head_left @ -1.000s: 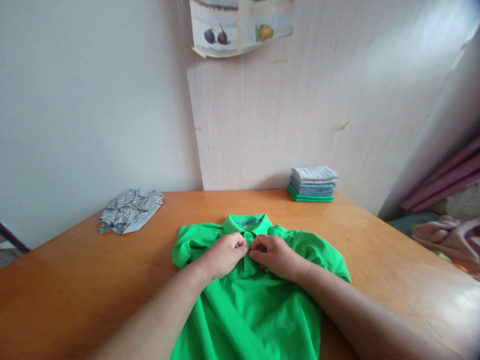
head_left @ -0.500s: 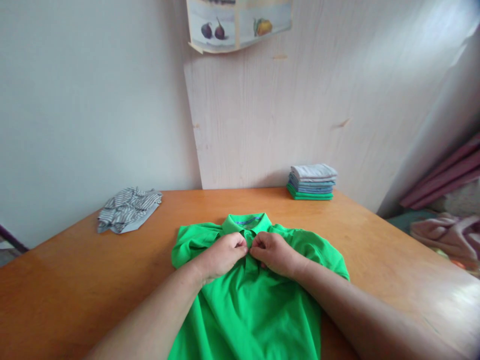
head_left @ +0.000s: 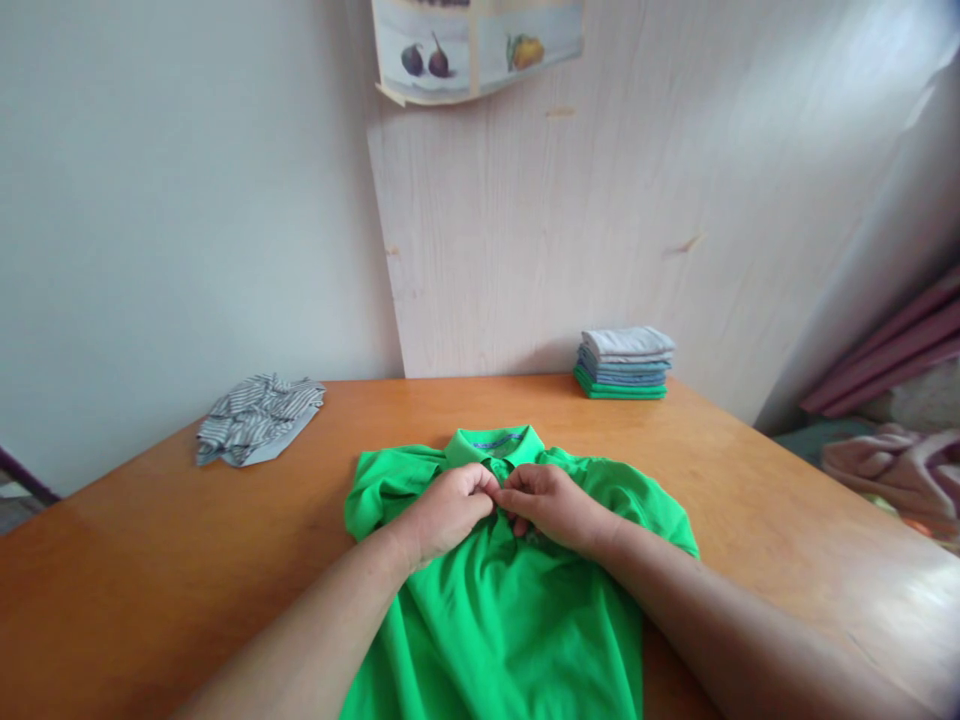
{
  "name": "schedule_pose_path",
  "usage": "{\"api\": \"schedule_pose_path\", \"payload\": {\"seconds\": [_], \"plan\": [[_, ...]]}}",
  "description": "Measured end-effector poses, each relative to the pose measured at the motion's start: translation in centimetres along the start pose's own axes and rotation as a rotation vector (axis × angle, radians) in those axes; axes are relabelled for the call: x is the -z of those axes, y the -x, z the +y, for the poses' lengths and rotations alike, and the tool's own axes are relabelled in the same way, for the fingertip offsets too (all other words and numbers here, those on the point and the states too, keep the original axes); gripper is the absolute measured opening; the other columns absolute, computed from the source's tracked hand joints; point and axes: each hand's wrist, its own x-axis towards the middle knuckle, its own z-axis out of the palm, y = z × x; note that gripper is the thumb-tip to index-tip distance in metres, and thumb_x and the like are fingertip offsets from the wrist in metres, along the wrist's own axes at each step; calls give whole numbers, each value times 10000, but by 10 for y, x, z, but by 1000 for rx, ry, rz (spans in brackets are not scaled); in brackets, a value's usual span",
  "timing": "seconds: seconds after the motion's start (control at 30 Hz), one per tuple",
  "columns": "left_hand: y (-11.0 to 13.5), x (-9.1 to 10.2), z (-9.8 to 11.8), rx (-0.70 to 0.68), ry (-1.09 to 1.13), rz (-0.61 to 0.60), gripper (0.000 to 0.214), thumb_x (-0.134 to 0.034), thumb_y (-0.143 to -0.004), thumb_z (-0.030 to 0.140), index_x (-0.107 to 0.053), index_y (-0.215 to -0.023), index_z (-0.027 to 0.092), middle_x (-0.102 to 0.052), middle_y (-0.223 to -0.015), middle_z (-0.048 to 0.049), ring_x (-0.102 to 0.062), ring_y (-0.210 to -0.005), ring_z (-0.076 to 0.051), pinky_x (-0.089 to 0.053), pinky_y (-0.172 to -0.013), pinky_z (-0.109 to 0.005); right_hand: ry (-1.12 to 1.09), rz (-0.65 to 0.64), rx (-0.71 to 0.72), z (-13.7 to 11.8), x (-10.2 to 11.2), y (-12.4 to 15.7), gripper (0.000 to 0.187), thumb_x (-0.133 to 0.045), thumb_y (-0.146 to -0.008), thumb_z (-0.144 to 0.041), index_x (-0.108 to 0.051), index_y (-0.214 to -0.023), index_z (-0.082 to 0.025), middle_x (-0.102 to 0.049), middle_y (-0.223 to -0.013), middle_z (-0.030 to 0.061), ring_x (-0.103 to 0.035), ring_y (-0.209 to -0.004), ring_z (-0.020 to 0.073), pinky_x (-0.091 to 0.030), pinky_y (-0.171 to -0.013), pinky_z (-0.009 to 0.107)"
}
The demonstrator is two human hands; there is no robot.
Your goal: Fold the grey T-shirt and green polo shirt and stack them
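Note:
A bright green polo shirt (head_left: 502, 620) lies front up on the orange wooden table (head_left: 150, 560), collar toward the wall. My left hand (head_left: 450, 508) and my right hand (head_left: 551, 505) meet just below the collar, at the shirt's button placket. Both hands have their fingers curled and pinched on the green fabric there, fingertips touching each other. The placket itself is hidden under my fingers.
A crumpled grey striped garment (head_left: 255, 418) lies at the table's back left. A neat stack of folded shirts (head_left: 625, 362) stands at the back right against a pale wooden panel. Pink bedding (head_left: 892, 470) lies off the table's right edge.
My two hands have drawn closer together, so their fingertips now touch at the placket. The shirt has stayed in place.

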Motion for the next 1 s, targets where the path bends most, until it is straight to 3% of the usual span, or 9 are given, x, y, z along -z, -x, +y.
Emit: {"api": "schedule_pose_path", "payload": {"seconds": [0.2,0.33,0.47,0.53,0.63,0.7,0.83,1.0], "plan": [[-3,-1,-3,44,36,72,86,-505,-706,171,-574,-758,172,-555,-707,25,-493,-714,-151,-355,-641,-268,-70,-45,57,2,-1,1,194,-635,-817,-363,-585,-798,-177,-580,-607,-46,-503,-488,76,-366,-454,179],[-2,-2,1,13,104,153,164,-541,-794,319,-536,-705,182,-482,-645,49,-451,-677,-137,-336,-626,-263,41,-56,173,3,-4,3,173,-629,-828,-325,-593,-761,-170,-479,-582,-64,-401,-529,72,-317,-485,186],[-3,-4,-1,2,121,177,187,-626,-745,347,-561,-735,172,-541,-686,33,-484,-690,-139,-363,-649,-260,137,-86,237,1,-5,5,191,-599,-860,-315,-591,-735,-171,-475,-596,-59,-384,-554,81,-301,-504,201],[-5,-6,-4,20,109,177,119,-623,-710,267,-568,-744,167,-554,-686,27,-486,-675,-136,-360,-629,-256,172,-26,265,-2,-3,7,188,-581,-878,-311,-608,-753,-173,-514,-622,-44,-428,-576,94,-330,-522,209],[-7,-8,-7,10,91,175,82,-615,-674,184,-563,-736,169,-536,-665,35,-468,-651,-122,-348,-600,-246,277,252,357,-5,3,6,105,-597,-866,-276,-649,-887,-187,-599,-780,1,-513,-664,125,-403,-599,235],[-6,-8,-5,5,118,157,83,-605,-674,166,-548,-734,174,-505,-645,51,-443,-609,-102,-331,-571,-234,370,367,385,-4,6,5,181,-619,-847,-248,-656,-1018,-202,-618,-906,31,-541,-698,135,-432,-641,256],[0,-9,3,121,265,88,109,-556,-693,168,-494,-778,198,-417,-575,92,-393,-463,-64,-268,-475,-210,443,338,391,0,8,2,211,-617,-849,-213,-676,-1052,-223,-616,-1053,64,-590,-816,160,-466,-737,285],[5,-6,10,253,450,58,219,-617,-676,194,-467,-836,200,-566,-713,43,-638,-640,-121,-451,-599,-229,422,278,404,2,7,0,83,-642,-833,-200,-684,-903,-215,-605,-928,34,-580,-812,158,-456,-743,282]]}}
